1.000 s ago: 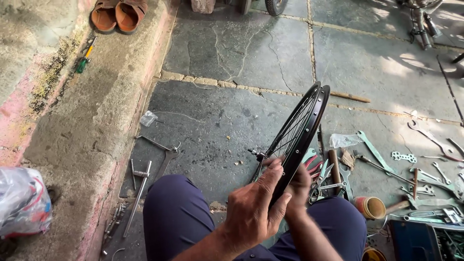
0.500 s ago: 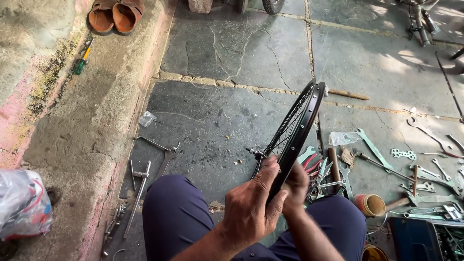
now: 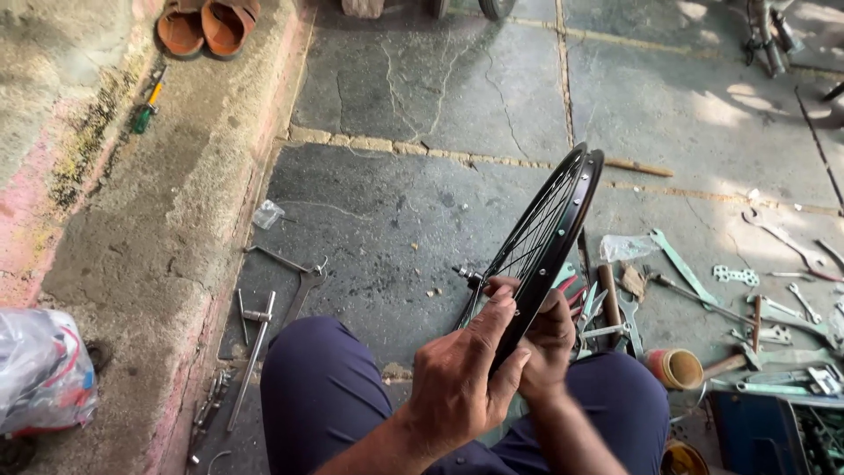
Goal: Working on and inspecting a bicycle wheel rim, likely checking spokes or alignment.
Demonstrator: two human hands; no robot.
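Since the earlier frames our black spoked bicycle wheel rim (image 3: 563,220) has barely shifted; it stays upright on edge between our knees, over the cracked grey stone floor (image 3: 422,105). We sit in dark blue trousers (image 3: 325,387) with the wheel's lower part in both hands. Our left hand (image 3: 462,378) wraps the near side of the rim, fingers curled and pressed on it. Our right hand (image 3: 549,339) grips the far side, closed around the rim. Scattered metal spanners and tools (image 3: 756,308) lie just right of the wheel. Brown sandals (image 3: 207,22) sit well apart on the concrete ledge (image 3: 158,220).
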